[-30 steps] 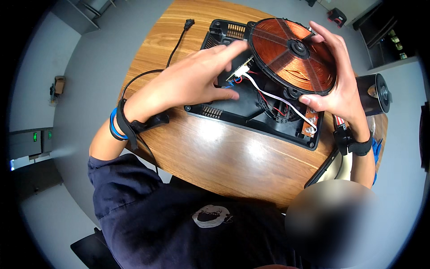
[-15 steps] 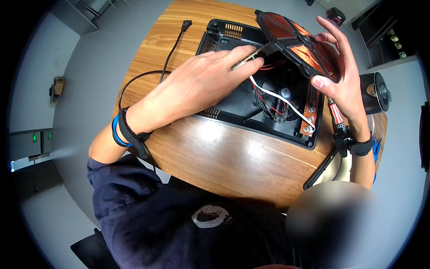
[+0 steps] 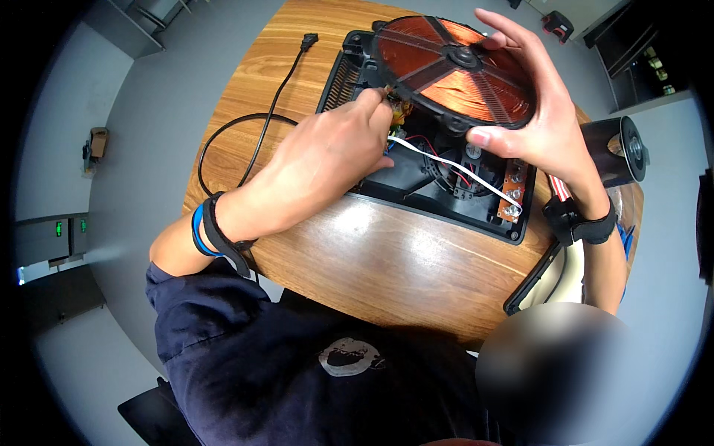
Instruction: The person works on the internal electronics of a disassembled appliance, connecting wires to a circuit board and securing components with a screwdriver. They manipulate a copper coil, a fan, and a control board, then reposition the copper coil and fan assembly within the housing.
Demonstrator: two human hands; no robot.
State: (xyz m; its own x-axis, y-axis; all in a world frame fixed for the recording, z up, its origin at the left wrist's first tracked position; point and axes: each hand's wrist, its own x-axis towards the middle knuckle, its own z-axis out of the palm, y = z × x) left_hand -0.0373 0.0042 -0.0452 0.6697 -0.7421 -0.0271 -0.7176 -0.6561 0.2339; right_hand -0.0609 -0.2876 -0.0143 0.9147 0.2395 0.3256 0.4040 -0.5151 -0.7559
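A round induction coil [image 3: 491,89] with copper windings and black spokes is tilted above an open black housing [image 3: 416,195]. My right hand [image 3: 539,123] grips its right side, thumb at the near rim and fingers over the far side. My left hand [image 3: 338,141] is closed around a circuit board [image 3: 401,111] inside the housing, mostly hidden by the hand and coil. From there a white ribbon cable [image 3: 446,158] runs to a small orange board [image 3: 513,195] at the housing's right. Red wires and a round fan frame show beneath.
A black power cord [image 3: 277,97] with its plug [image 3: 309,40] lies on the wooden table [image 3: 401,260] at left. To the right stand a dark cylindrical spool [image 3: 621,151], a red-and-white striped handle [image 3: 559,186] and a black-edged cream case [image 3: 554,279].
The coil has shifted left and turned flatter, showing more of its copper face. My right hand moved left with it. My left hand has drawn slightly back left, and the board has lowered into the housing.
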